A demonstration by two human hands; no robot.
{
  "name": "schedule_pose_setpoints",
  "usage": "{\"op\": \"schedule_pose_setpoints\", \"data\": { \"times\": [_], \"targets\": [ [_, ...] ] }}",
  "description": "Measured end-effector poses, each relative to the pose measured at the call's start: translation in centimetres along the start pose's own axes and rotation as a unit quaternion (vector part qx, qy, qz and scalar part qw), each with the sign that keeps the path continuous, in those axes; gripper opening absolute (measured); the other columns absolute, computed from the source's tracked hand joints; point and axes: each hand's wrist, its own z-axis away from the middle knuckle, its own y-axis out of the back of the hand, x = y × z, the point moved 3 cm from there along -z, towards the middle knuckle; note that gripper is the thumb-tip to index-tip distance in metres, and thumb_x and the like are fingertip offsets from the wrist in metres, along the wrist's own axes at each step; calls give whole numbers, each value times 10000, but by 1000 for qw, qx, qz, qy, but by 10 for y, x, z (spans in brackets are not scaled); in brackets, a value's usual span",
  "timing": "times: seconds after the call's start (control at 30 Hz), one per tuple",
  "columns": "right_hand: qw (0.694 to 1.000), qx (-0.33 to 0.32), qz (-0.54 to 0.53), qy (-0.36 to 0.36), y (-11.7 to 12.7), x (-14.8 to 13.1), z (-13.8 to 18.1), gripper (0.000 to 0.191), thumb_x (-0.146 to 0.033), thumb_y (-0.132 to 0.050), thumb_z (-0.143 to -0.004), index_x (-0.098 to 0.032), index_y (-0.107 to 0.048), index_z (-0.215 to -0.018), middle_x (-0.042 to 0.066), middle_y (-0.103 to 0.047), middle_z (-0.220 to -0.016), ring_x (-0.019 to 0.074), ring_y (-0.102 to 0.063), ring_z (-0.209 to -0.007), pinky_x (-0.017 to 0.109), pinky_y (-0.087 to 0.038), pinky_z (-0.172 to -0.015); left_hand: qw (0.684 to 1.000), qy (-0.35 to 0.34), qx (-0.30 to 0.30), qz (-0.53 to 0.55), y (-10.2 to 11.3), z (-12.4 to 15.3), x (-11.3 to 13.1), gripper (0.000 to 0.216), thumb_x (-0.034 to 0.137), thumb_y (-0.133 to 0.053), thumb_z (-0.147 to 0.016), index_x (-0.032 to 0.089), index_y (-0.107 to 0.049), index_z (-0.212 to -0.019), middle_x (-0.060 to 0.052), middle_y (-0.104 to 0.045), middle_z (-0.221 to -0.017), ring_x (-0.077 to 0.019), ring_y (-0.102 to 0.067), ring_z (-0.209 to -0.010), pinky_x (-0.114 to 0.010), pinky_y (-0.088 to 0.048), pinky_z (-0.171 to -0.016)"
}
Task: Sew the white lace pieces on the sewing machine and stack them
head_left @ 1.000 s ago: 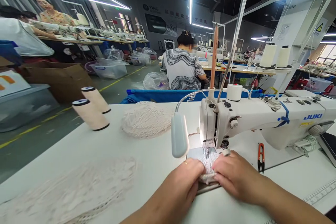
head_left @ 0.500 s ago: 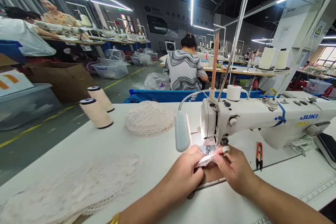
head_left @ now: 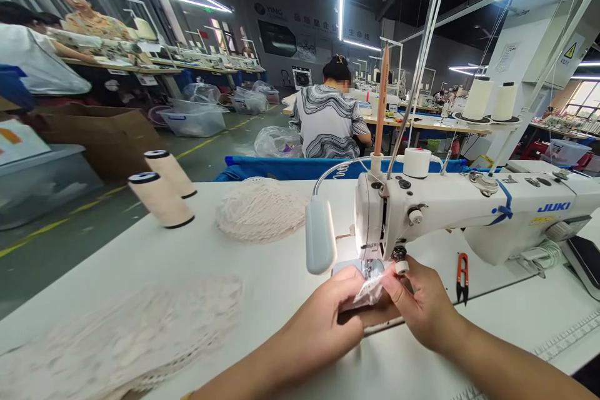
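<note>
A small piece of white lace fabric (head_left: 368,293) lies at the needle area of a white sewing machine (head_left: 435,200), lit by the lamp (head_left: 320,234). My left hand (head_left: 335,306) holds the fabric's left side, thumb apart from the forefinger, fingertips close to the presser foot (head_left: 374,269). On the other side, my right hand (head_left: 419,300) pinches the fabric's right edge between thumb and fingers, just below the machine's tension knob. The fingertips partly cover the fabric, and the needle's tip cannot be made out.
Orange-handled thread snips (head_left: 462,278) lie right of my right hand. A lace pile (head_left: 262,209) and a longer lace heap (head_left: 131,331) rest on the table's left, near two thread cones (head_left: 162,200). A co-worker (head_left: 328,115) sits ahead, back turned.
My left hand has shifted slightly left, its thumb and forefinger wider apart. More of the fabric shows between the hands. The right hand stays almost still; the view has turned slightly.
</note>
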Motion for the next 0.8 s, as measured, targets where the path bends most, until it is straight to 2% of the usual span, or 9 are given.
{"op": "schedule_pose_setpoints", "data": {
  "times": [0.1, 0.23, 0.33, 0.43, 0.57, 0.67, 0.73, 0.8],
  "targets": [
    [1000, 3, -8, 5, 1, -2, 0, 165, -306, -535, -1056, -251, -611, -921, -15, -714, -791, 166, -666, -676, 247, -521, -662, 997, 11, -38, 68, 1, 2, 8, 58, 233, -567, -846, 225, -621, -829, 0, -571, -884, -170, -592, -748, -232, -501, -607],
    [1000, 3, -15, 3, 1, -4, 0, 164, -302, -530, -1053, -253, -599, -912, -21, -697, -788, 162, -652, -675, 251, -511, -674, 996, 15, -35, 83, 2, 2, 7, 124, 340, -693, -863, 220, -723, -877, -17, -612, -912, -201, -633, -822, -271, -529, -683],
    [999, -9, -30, -8, 0, -4, 1, 191, -305, -515, -1061, -252, -575, -888, -34, -646, -739, 154, -616, -641, 251, -490, -651, 997, -3, -4, 71, 2, 3, 5, 194, 329, -636, -930, 217, -705, -789, -18, -617, -858, -199, -627, -821, -279, -516, -691],
    [999, -16, -34, -6, -1, -5, 1, 206, -302, -512, -1066, -249, -568, -875, -44, -603, -709, 142, -572, -607, 249, -470, -632, 997, -23, 10, 70, 2, 4, 8, 238, 316, -569, -983, 214, -678, -797, -25, -623, -855, -197, -620, -829, -278, -506, -679],
    [999, -26, -23, 4, 1, -5, 1, 196, -278, -510, -1071, -245, -567, -886, -40, -610, -727, 140, -574, -624, 249, -457, -640, 998, -50, 25, 36, 4, 9, 13, 298, 278, -522, -1019, 210, -621, -746, -14, -590, -805, -175, -600, -770, -266, -478, -642],
    [993, -73, 41, 87, 2, -6, 3, 224, -307, -502, -1093, -240, -569, -890, -25, -639, -744, 155, -581, -662, 267, -428, -649, 993, -112, 34, -3, -2, 18, 6, 295, 172, -482, -998, 210, -618, -739, -19, -646, -867, -166, -630, -792, -266, -481, -672],
    [970, -126, 105, 177, 1, -7, 7, 295, -350, -474, -1116, -238, -542, -851, -17, -639, -733, 163, -551, -660, 292, -400, -655, 982, -173, 51, -53, -11, 26, -2, 293, 105, -470, -968, 227, -669, -791, -21, -727, -988, -182, -661, -869, -301, -487, -755],
    [945, -168, 160, 230, 0, -7, 11, 361, -377, -435, -1136, -239, -502, -809, -16, -623, -718, 165, -511, -650, 311, -378, -664, 968, -211, 87, -101, -20, 33, -11, 330, 100, -462, -1006, 257, -711, -858, -10, -761, -976, -202, -653, -869, -338, -461, -785]
  ]
}}
